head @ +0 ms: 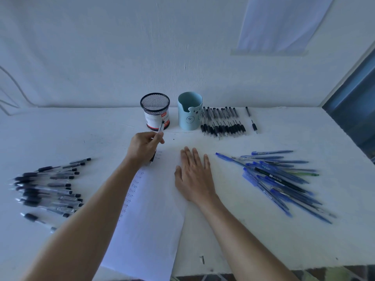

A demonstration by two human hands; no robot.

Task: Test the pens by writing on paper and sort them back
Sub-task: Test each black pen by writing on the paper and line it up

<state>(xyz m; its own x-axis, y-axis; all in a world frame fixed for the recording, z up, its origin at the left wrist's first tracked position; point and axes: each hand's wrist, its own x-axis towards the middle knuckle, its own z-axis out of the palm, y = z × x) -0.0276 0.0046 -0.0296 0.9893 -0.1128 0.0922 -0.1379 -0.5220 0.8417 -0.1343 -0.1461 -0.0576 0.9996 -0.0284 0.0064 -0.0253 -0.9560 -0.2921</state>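
- Nearest us, a thin white sheet of paper [154,220] runs from 6 o'clock to the centre, with a column of small handwritten words down its left side.
- Our right hand [194,177] lies palm-down on the sheet's right edge, its fingers [195,157] straight, slightly spread and holding nothing.
- Our left hand [145,148] sits at the sheet's top left, fingers curled round a clear-barrelled pen [161,126]. Its dark grip end points down at the paper and its top tilts toward 12 o'clock. We cannot tell whether the tip touches.
- At 12 o'clock stands a round black mesh cup [155,110], and just right of it a smooth pale-blue cup [190,112] with a bear face.
- At 1 o'clock a row of black-grip pens [223,122] lies side by side.
- At 3 o'clock a loose fan of blue pens [280,179] is spread out.
- At 9 o'clock we see a heap of clear pens [48,189] with dark grips.
- Our worktop [253,240] is matte white, against a plain white wall [121,57].
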